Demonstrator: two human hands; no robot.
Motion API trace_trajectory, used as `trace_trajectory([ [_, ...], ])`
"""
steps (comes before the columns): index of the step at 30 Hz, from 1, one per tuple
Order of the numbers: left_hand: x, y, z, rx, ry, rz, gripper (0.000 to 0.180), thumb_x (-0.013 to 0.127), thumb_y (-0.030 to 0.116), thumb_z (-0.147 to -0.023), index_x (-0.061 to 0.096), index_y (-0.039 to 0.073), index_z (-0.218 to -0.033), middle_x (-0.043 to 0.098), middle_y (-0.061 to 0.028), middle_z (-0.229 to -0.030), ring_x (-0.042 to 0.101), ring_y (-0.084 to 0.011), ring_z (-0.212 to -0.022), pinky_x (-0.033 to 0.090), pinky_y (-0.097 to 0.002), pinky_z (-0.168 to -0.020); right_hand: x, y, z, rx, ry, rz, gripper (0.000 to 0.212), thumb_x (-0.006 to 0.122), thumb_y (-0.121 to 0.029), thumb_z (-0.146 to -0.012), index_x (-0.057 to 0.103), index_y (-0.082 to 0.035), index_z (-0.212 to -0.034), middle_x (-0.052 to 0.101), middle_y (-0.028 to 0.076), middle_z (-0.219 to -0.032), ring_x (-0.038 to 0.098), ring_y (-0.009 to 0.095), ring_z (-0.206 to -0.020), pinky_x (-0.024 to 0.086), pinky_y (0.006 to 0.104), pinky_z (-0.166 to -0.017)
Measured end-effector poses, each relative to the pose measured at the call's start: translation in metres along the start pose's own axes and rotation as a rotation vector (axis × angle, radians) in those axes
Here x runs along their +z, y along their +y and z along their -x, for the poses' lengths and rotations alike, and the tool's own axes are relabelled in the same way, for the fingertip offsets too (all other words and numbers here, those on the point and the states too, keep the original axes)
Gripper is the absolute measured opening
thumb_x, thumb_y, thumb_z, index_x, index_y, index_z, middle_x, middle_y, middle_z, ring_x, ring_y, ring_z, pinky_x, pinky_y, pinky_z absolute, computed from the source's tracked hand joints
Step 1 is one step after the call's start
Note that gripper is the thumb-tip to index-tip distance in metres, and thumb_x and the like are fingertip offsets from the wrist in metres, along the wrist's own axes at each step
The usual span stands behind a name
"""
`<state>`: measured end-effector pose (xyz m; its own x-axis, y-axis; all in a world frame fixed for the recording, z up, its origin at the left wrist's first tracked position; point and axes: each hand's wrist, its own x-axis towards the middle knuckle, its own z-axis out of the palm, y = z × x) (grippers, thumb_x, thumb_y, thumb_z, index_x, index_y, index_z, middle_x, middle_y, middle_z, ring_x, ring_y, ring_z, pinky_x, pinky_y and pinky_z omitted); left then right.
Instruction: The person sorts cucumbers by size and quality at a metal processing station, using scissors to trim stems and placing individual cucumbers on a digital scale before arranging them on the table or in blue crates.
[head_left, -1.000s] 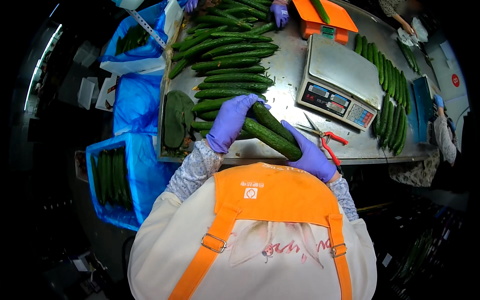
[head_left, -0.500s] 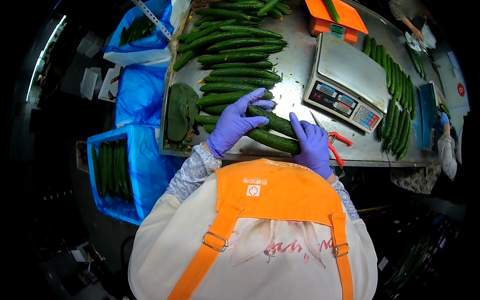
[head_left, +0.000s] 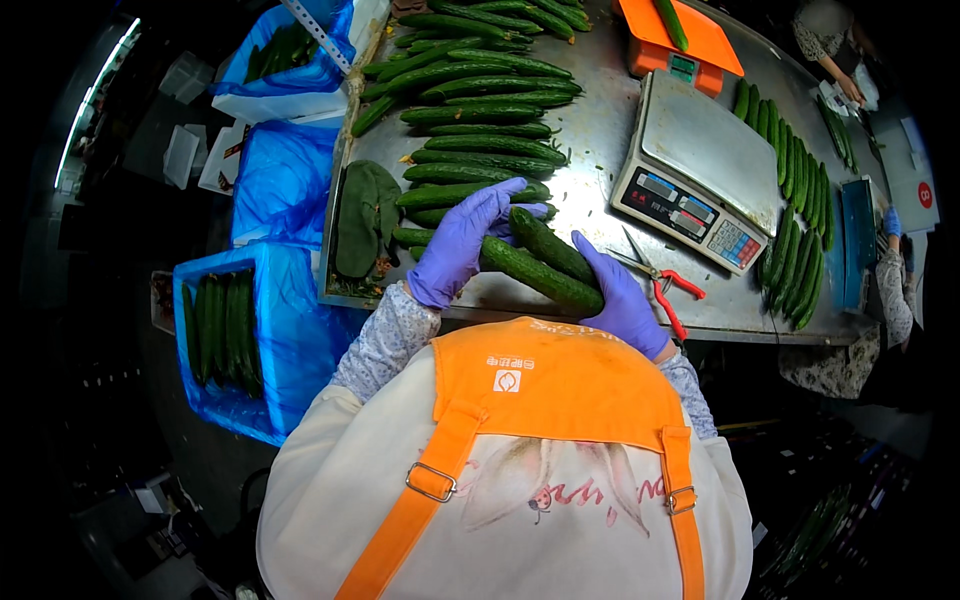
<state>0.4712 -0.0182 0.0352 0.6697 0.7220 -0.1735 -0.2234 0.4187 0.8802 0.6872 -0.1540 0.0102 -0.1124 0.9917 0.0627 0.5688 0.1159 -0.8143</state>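
Two cucumbers (head_left: 545, 268), side by side and slanting down to the right, are held between the gloved hands above the near edge of the metal surface (head_left: 590, 170). The left hand (head_left: 455, 245) is curled about their upper left ends; its palm hides the tip of the lower one, and the exact placing of the thumb is hard to make out. The right hand (head_left: 622, 305) closes on their lower right ends, which are partly lost against the palm; its lower fingers are out of sight. Behind the left hand lies a row of cucumbers (head_left: 485, 145), the nearest of them partly covered by that hand; the far end of the row is cut off by the view's upper edge. Just beside the right hand lie red-handled scissors (head_left: 662, 280), the tip of one blade difficult to trace. The white scale (head_left: 705, 125) shows whole; the orange scale (head_left: 712, 45) beyond it is cropped, as is the cucumber on it. At left, a dark green flat item (head_left: 362, 220) cannot be identified with certainty. The apron (head_left: 550, 385) conceals part of the surface's near edge.
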Motion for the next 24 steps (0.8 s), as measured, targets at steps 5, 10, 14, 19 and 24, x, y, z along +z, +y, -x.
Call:
trace_trajectory([
  [5,-0.015,-0.002,0.009,0.021,0.108,-0.026,0.047,0.045,0.032,-0.103,0.044,0.003,-0.14,0.062,-0.0191,-0.123,0.062,-0.0219,-0.111,0.052,-0.0299,-0.091,-0.004,-0.006,-0.004,0.088,-0.137,-0.15,0.098,0.072,-0.003,-0.064,0.03,-0.017,-0.151,0.055,0.017,-0.128,0.053,0.033,-0.12,0.042,0.0377,-0.103],
  [10,-0.15,-0.029,0.026,0.26,0.83,-1.138,0.049,0.065,0.026,-0.088,0.053,0.007,-0.132,0.067,-0.0126,-0.113,0.064,-0.0292,-0.104,0.05,-0.0375,-0.087,0.004,-0.015,-0.022,0.176,-0.204,-0.153,0.094,0.068,-0.002,-0.067,0.028,-0.016,-0.151,0.053,0.021,-0.134,0.053,0.036,-0.123,0.042,0.0392,-0.103],
  [14,-0.198,-0.037,0.064,0.026,1.045,-1.673,0.048,0.076,0.035,-0.075,0.066,0.005,-0.112,0.065,-0.0169,-0.106,0.061,-0.0315,-0.103,0.047,-0.0415,-0.091,0.018,-0.031,-0.052,0.116,-0.169,-0.008,0.086,0.07,-0.004,-0.07,0.031,-0.014,-0.146,0.06,0.018,-0.117,0.063,0.028,-0.108,0.048,0.034,-0.092],
  [19,-0.239,-0.036,0.078,-0.117,0.839,-0.754,0.031,0.076,0.026,-0.077,0.073,0.004,-0.099,0.065,-0.0177,-0.111,0.06,-0.0247,-0.108,0.045,-0.0328,-0.094,0.046,-0.043,-0.104,0.24,-0.295,-0.368,0.06,0.069,-0.009,-0.076,0.043,-0.006,-0.13,0.059,0.014,-0.11,0.063,0.024,-0.091,0.052,0.0338,-0.081],
  [24,-0.211,-0.008,0.071,0.394,0.6,-0.022,0.04,0.054,0.015,-0.097,0.054,-0.005,-0.131,0.06,-0.0117,-0.126,0.059,-0.0154,-0.113,0.042,-0.0253,-0.099,0.069,-0.054,-0.164,0.441,-0.454,-0.708,0.055,0.067,-0.007,-0.081,0.043,-0.003,-0.131,0.055,0.005,-0.094,0.058,0.013,-0.079,0.052,0.0268,-0.068],
])
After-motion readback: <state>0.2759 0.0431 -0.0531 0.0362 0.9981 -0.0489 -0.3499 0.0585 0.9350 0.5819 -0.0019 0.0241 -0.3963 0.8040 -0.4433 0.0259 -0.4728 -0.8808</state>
